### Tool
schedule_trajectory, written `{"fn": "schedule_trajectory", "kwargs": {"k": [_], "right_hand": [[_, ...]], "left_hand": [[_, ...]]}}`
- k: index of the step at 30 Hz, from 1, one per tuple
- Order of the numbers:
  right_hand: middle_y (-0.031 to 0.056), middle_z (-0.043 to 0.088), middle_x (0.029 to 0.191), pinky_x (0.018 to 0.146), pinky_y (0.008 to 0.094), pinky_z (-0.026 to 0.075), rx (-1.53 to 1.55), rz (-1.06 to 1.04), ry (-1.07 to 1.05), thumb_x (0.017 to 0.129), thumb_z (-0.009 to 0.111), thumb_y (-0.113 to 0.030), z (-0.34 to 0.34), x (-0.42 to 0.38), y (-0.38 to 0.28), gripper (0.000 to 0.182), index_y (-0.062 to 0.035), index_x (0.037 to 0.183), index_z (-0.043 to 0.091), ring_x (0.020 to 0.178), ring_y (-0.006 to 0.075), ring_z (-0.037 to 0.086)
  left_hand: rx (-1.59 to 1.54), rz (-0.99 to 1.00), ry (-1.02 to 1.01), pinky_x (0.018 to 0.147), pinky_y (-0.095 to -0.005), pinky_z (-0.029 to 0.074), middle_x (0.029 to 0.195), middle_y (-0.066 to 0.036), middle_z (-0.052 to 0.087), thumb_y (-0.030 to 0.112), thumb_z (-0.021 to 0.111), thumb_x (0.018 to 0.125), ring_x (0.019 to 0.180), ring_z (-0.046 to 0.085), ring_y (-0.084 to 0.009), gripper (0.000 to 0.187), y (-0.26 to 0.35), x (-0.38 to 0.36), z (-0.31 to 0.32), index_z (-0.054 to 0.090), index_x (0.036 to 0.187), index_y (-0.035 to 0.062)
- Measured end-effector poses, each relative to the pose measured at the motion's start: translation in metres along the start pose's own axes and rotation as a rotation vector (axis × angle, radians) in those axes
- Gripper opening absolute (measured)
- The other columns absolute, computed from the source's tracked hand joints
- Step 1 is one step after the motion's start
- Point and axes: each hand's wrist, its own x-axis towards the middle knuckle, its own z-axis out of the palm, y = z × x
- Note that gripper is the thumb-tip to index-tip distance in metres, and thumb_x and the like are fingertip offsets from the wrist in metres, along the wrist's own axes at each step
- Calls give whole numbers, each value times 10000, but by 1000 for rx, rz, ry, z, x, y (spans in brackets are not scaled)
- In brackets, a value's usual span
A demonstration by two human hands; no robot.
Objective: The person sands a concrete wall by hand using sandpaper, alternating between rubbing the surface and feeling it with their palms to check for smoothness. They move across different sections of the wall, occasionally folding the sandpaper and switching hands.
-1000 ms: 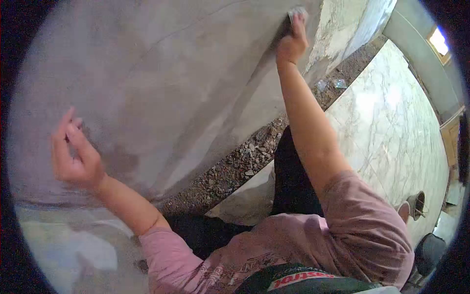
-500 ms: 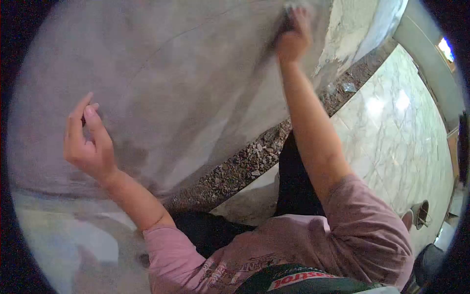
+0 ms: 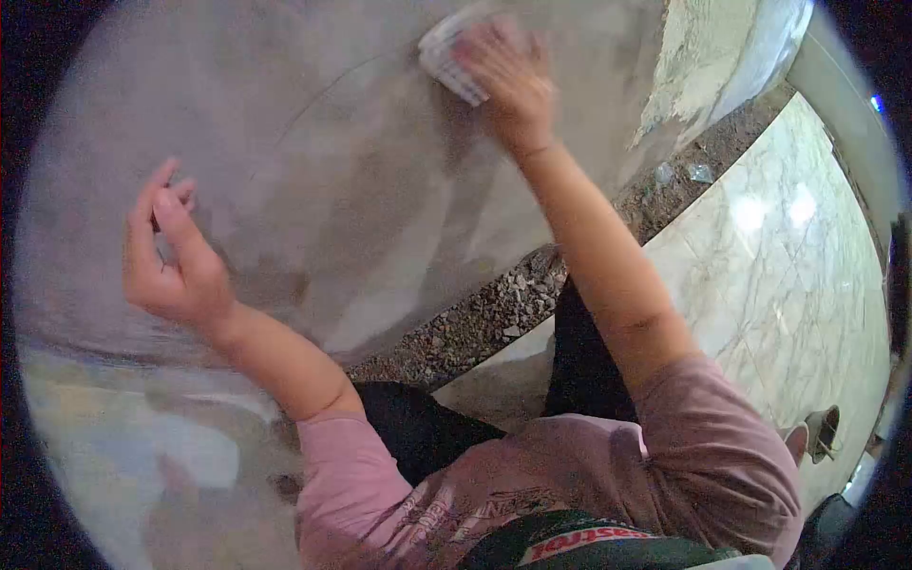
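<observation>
My right hand (image 3: 513,90) presses a white pad or folded cloth (image 3: 454,55) flat against the grey plastered wall (image 3: 351,142). The hand is blurred, and the pad sticks out beyond its fingers on the left. Over at the left, my left hand (image 3: 180,252) is raised near the same wall with its fingers curled. A small dark thing, too small to make out, shows between its thumb and fingers. A thin curved line runs across the wall between the two hands.
A strip of gravel and rubble (image 3: 475,318) runs along the foot of the wall. Beside it lies a shiny marble-patterned floor (image 3: 760,275). A bucket-like container (image 3: 823,429) stands at the right. Rough, flaking plaster (image 3: 689,62) shows at the upper right.
My right hand has swept left and slightly down across the wall, and more of the white pad now shows. My left hand stays in nearly the same place.
</observation>
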Motion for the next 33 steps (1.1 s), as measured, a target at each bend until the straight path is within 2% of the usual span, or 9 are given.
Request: {"fn": "schedule_trajectory", "kwargs": {"k": [8, 13, 15, 19, 22, 27, 29, 31, 33], "right_hand": [[188, 693, 1379, 1157, 377, 437, 428, 977, 665, 822, 443, 109, -14, -45, 119, 526, 7, 1236, 752, 1303, 301, 645], [152, 681, 1410, 1202, 415, 374, -134, 251, 54, 785, 464, 91, -36, 39, 6, 616, -77, 1315, 731, 1372, 306, 605], [114, 684, 1408, 1205, 535, 358, -137, 293, 29, 942, 612, -42, -42, 42, 7, 407, -120, 1326, 724, 1390, 287, 588], [106, 653, 1460, 1188, 428, 393, 85, 869, 548, 783, 459, 80, -17, -50, 105, 603, -86, 1290, 740, 1389, 331, 581], [127, 676, 1413, 1149, 392, 437, -16, 1066, 464, 809, 459, 69, -29, -37, 106, 577, -109, 1279, 741, 1361, 297, 607], [173, 726, 1278, 1048, 332, 504, -106, 438, 215, 822, 479, 48, -56, 31, 84, 543, -137, 1254, 751, 1244, 254, 687], [152, 750, 1168, 987, 467, 530, -110, 725, 230, 822, 529, -5, -52, 18, 114, 447, -110, 1194, 754, 1095, 407, 699], [156, 765, 1108, 945, 466, 552, -187, 654, 475, 823, 512, 4, -47, -32, 144, 455, -120, 1180, 765, 1047, 393, 721], [155, 783, 1130, 951, 327, 550, -165, 1122, 394, 859, 504, -19, -63, -47, 146, 497, -118, 1287, 736, 1085, 282, 750]], "left_hand": [[59, 81, -73, 688, -309, 635, 950, -144, 777, 107, 567, 1058, 801, 753, -202, 258, -8, -6, -20, 774, 1086, -45], [20, 45, -61, 694, -311, 639, 958, -142, 777, 108, 568, 1057, 801, 749, -201, 259, -3, -5, -13, 770, 1089, -52], [11, 37, -54, 695, -311, 638, 960, -141, 778, 107, 569, 1056, 800, 749, -201, 259, 1, -5, -9, 769, 1089, -54], [12, 52, -94, 695, -311, 635, 961, -137, 779, 100, 574, 1052, 795, 747, -202, 252, 4, -7, -10, 768, 1086, -56], [14, 72, -115, 681, -309, 627, 966, -138, 782, 97, 575, 1051, 796, 749, -205, 248, 3, -9, -11, 769, 1086, -53], [77, 52, -143, 683, -316, 616, 976, -142, 786, 99, 573, 1053, 803, 755, -215, 249, -5, -8, -10, 767, 1093, -51], [77, 102, -108, 703, -320, 616, 976, -138, 787, 102, 572, 1054, 805, 756, -217, 250, -1, -5, -10, 764, 1094, -52], [43, 69, -97, 700, -319, 613, 979, -134, 788, 101, 573, 1053, 804, 756, -216, 248, -3, -7, -11, 764, 1093, -51], [13, 23, -84, 698, -318, 610, 983, -129, 789, 100, 574, 1052, 804, 756, -216, 246, -2, -8, -13, 765, 1091, -51]]}}
